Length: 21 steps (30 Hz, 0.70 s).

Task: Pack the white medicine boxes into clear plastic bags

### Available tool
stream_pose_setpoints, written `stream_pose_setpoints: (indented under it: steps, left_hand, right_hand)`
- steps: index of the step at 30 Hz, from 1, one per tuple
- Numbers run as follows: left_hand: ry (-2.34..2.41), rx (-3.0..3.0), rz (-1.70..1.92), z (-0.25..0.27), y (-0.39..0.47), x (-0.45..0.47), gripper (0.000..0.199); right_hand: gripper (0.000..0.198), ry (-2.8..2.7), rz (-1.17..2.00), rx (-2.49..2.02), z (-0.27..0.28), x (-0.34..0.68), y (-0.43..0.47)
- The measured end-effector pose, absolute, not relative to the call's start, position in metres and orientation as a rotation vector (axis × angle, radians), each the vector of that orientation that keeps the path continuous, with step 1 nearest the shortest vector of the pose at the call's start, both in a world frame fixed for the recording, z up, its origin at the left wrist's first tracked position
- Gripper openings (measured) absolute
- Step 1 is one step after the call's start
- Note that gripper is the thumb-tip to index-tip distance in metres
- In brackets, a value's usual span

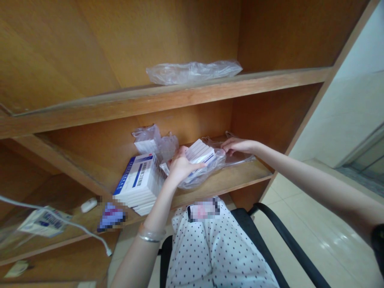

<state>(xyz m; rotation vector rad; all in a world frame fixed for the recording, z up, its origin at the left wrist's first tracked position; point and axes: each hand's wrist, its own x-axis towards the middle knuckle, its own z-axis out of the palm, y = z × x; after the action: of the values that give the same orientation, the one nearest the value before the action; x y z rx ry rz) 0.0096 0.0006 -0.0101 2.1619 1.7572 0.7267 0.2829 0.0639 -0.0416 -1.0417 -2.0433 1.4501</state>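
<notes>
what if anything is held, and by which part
The left hand holds the small white boxes at their left end. The right hand is at the clear plastic bag; its grip is unclear.

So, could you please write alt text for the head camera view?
A person's left hand holds small white boxes, partly in a clear bag, at a wooden shelf, while the right hand is at loose plastic beside them. A stack of blue-and-white packs stands to the left; crumpled plastic lies on the upper shelf.
</notes>
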Motion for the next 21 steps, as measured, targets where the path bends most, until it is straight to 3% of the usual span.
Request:
stream_pose_setpoints:
  steps: [6, 13, 21]
  left_hand:
    - [1.597, 2.095, 0.923, -0.011, 0.002, 0.009, 0.062]
    - [1.523, 2.150, 0.892, -0.013, -0.004, 0.007, 0.059]
    - [1.566, 2.259, 0.789, -0.026, 0.003, 0.001, 0.065]
  right_hand:
    - [0.047, -1.921, 1.665, -1.202, -0.073, 0.266, 0.074]
    - [0.041, -1.595, 1.689, -1.049, -0.069, 0.248, 0.078]
    - [0.017, -1.568, 1.676, -0.993, -0.073, 0.252, 0.073]
